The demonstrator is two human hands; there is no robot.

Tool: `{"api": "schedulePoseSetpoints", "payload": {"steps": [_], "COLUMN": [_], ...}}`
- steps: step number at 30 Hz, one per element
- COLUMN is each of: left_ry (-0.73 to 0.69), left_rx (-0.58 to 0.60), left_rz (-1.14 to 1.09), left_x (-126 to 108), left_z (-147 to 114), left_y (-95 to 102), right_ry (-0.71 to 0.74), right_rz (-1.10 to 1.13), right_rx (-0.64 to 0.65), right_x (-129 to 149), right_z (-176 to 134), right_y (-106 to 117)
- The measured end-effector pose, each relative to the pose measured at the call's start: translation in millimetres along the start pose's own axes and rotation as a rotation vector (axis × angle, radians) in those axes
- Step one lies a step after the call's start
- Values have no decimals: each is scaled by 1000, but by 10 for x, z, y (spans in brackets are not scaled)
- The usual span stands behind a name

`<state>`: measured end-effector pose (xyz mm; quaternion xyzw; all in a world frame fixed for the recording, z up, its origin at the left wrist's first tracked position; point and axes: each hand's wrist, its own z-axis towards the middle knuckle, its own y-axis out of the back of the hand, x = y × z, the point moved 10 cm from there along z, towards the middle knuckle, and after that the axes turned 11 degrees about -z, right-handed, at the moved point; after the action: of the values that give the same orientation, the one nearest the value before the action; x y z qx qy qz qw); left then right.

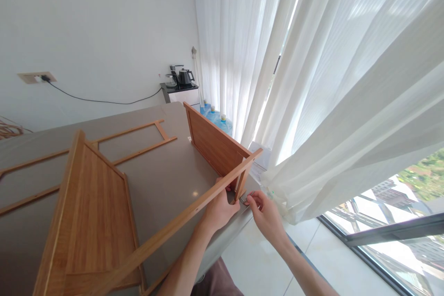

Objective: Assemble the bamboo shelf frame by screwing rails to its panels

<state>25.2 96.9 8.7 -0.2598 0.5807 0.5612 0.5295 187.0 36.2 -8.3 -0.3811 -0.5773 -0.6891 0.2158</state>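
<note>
A wooden side frame [194, 204] with two rails and a crosspiece leans across the near side of the table, joined to two upright wooden panels. The right panel [215, 141] stands along the far edge, and the left panel [99, 208] is nearer me. Reaching under the upper rail, my left hand [221, 208] is closed around the frame's lower corner by the right panel. Just right of that corner, my right hand [262, 206] pinches a small, thin metal piece against the wood. Its exact kind is too small to make out.
Another wooden ladder-like frame [145, 151] lies flat on the grey-brown table [163, 185]. Past the table are a stand with a black kettle [185, 77] and blue water bottles [222, 122]. White curtains [333, 101] hang close on the right, beside a window.
</note>
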Motion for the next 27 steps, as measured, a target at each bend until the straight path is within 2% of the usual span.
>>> {"api": "schedulePoseSetpoints", "payload": {"steps": [9, 20, 27], "left_ry": [-18, -12, -19], "left_rx": [-12, 4, -2], "left_rz": [-8, -75, -82], "left_x": [-62, -72, -66], "left_z": [-3, 8, 5], "left_y": [11, 1, -7], "right_ry": [75, 336, 457], "right_rz": [-150, -297, -343], "right_rx": [-86, -165, -148], "right_x": [114, 256, 304], "right_z": [-44, -178, -194], "right_y": [37, -11, -23]}}
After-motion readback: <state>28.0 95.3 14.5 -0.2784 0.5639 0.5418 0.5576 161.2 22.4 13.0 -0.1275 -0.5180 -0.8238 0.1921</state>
